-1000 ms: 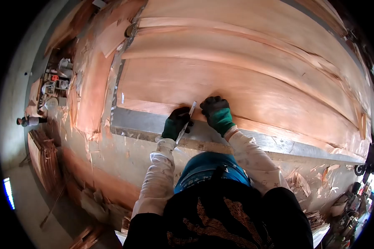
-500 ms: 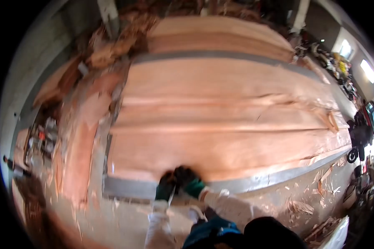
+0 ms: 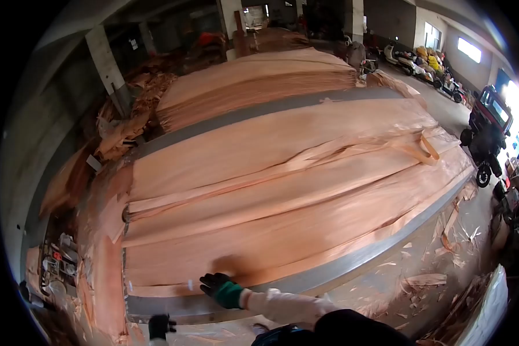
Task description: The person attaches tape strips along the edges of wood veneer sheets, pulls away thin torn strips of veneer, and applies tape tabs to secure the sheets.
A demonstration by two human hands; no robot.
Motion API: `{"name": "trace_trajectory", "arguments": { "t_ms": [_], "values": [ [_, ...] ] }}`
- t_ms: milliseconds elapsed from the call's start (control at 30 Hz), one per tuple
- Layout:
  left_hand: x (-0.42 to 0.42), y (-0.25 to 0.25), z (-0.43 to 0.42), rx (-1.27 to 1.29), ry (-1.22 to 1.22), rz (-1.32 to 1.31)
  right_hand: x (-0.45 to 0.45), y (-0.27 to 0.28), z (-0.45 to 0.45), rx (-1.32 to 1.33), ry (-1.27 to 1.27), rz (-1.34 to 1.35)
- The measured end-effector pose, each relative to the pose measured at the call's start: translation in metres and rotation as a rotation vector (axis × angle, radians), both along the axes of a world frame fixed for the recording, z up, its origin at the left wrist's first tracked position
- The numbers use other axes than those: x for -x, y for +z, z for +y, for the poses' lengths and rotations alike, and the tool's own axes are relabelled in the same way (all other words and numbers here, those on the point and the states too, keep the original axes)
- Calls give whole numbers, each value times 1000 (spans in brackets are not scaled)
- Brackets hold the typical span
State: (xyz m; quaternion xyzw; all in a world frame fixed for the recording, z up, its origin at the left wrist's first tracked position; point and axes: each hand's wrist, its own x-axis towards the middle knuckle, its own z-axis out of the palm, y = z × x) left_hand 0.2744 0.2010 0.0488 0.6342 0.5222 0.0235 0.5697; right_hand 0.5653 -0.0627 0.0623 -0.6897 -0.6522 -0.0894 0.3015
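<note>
A wide sheet of thin reddish wood veneer [image 3: 213, 254] lies over a long table with a grey metal edge [image 3: 323, 277]. My right hand [image 3: 222, 289], in a black and green glove, is open with its fingers stretched to the left. It is over the near edge of the veneer; whether it touches cannot be told. Lower left, my left hand [image 3: 160, 327] in a dark glove is beside the table's front edge. Its fingers look apart, with nothing visible in them. A small pale mark [image 3: 190, 284] shows on the veneer by my right hand.
Behind is a thick veneer stack [image 3: 259, 86]. A curled strip [image 3: 429, 151] lies on the right of the sheets. Veneer scraps [image 3: 427, 281] litter the floor at right. A red vehicle [image 3: 493, 115] stands by the bright doorway. Tools [image 3: 60, 259] lie at far left.
My hands were together at the sheet's near edge and have moved apart. The left hand is now lower and farther left. The view has turned and shows more of the room behind.
</note>
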Motion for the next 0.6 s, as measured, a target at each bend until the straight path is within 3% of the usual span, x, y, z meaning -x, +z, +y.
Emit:
{"name": "trace_trajectory", "arguments": {
  "t_ms": [33,67,100,133,167,233,267,333,367,600],
  "values": [
    [21,-18,-21,155,108,-91,-17,-18,-30,-79,-45,45],
    [37,8,-104,70,256,-70,-40,-19,-69,28,-117,48],
    [32,-3,-134,105,347,-113,-71,-16,-110,51,-141,143],
    [57,-76,-131,62,370,-361,-100,-13,-148,71,-237,208],
    [57,-92,-144,-45,76,-51,-128,-9,-186,91,-332,275],
    [70,-134,-191,-191,-199,227,-178,-9,-245,137,-561,243],
    [48,-115,-215,-42,-83,138,-193,-5,-267,89,-600,359],
    [-31,-32,-283,238,188,-26,-207,18,-286,-124,-425,185],
    [-82,21,-316,129,273,-210,-203,44,-281,-20,-482,356],
    [-144,5,-327,319,73,-396,-160,9,-248,265,-326,299]
  ]
}}
